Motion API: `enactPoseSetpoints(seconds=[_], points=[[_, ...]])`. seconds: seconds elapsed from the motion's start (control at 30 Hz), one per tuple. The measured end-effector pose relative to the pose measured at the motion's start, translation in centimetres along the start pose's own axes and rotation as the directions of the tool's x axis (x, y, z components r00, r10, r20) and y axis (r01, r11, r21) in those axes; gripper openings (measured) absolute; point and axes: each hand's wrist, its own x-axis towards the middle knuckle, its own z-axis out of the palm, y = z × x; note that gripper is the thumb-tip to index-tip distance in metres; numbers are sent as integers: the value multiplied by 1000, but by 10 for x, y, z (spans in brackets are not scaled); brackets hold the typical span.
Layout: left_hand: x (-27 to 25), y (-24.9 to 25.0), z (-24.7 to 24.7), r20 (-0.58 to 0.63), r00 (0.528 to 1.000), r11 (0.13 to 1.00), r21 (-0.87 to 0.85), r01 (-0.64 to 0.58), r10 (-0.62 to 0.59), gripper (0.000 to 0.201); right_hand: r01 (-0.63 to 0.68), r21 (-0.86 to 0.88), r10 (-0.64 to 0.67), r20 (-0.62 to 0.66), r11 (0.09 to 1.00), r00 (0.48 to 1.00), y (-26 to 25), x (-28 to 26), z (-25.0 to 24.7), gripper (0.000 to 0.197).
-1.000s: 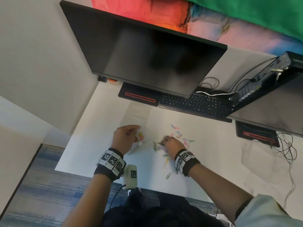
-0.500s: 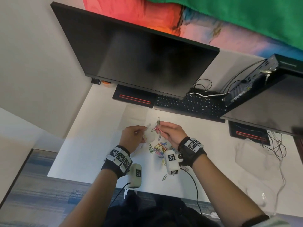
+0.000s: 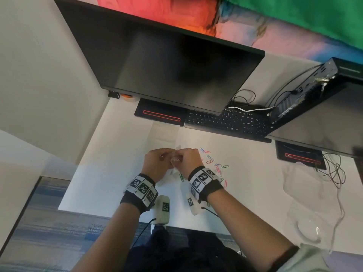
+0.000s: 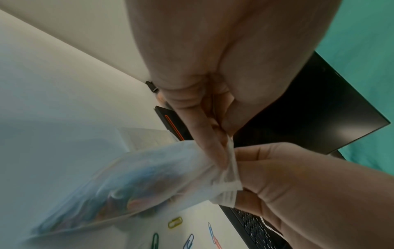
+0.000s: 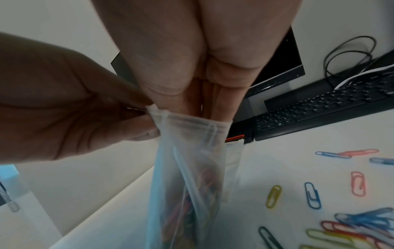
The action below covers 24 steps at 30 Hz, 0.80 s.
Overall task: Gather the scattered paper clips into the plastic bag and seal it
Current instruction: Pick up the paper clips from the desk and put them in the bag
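Observation:
A clear plastic bag [image 3: 174, 160] hangs over the white desk [image 3: 110, 169], with coloured paper clips inside [image 5: 187, 193]. My left hand [image 3: 167, 157] pinches the bag's rim [image 5: 152, 116] between thumb and fingers [image 4: 213, 151]. My right hand [image 3: 183, 158] has its pinched fingertips [image 5: 215, 107] pushed into the bag's mouth; a thin glint of a clip shows between them, the rest is hidden. Several loose paper clips [image 3: 210, 159] lie scattered on the desk right of the hands, including a yellow one [image 5: 274, 196] and a small pile [image 5: 351, 230].
A black keyboard [image 3: 225, 122] and a monitor's base [image 3: 160, 115] lie just behind the hands, under a large dark monitor [image 3: 167, 61]. A second monitor [image 3: 324, 114] and loose cables [image 3: 334, 171] crowd the right side. The desk's front edge [image 3: 98, 211] runs below the wrists.
My right hand left the pile on the desk, lifted clips towards the bag and now has its fingertips in the bag's mouth. The left hand kept holding the bag.

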Motion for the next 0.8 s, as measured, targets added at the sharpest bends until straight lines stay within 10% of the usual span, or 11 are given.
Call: enactPoseSetpoints(seconds=[0.2,0.3,0.5,0.8], points=[[-2,1,-13,-54,998,998,-56,7,-10,24,23,254,-35,41,967,999,-3,0,-16,15],[-3,0,-29,-97,995,998,-66,1,-8,20,-184,627,236,1,757,972,22,5,-32,16],[-13,-8,-60,-182,983,993,-122,4,-26,21,-428,-114,429,-15,896,903,126,37,-13,56],[-22,-22,-67,-211,977,997,-80,25,-41,23,133,-376,-6,320,917,948,91,7,50,59]])
